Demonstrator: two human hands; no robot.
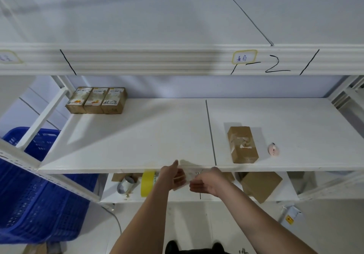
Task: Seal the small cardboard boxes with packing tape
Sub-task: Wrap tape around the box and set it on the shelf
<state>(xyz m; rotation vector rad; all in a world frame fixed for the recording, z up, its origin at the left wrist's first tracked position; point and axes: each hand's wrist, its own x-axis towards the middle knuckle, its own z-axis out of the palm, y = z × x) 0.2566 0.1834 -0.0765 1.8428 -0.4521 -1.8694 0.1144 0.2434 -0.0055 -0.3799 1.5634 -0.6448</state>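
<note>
Since both hands work just below the front edge of the middle shelf (137, 135), lower centre of frame, the main risk looks like the tape folding onto itself: the left hand (170, 176) w/ fingers curled grips a small cardboard box (180, 183), mostly hidden, while the right hand (206, 182) pinches what seems a clear strip of packing tape (187, 164) stretched up toward the shelf lip. Blur here, so exact finger contact is hard to tell. If the strip sags or twists it could stick to skin or wrinkle, leaving the seam badly closed; the box held in mid-air w/o support could also tip. Another brown box (243, 145) lies on the shelf right of centre, a small pink cutter-like item (273, 149) just beside it. Three printed boxes (96, 101) sit at upper left of that shelf, well apart. A yellow tape roll (147, 183) stands on the lower shelf near the left wrist, a grey roll (125, 184) left of it, more cardboard (262, 185) at right. Blue crate (39, 184) at frame left. The shelf lip crowds the hands' upward room.
</note>
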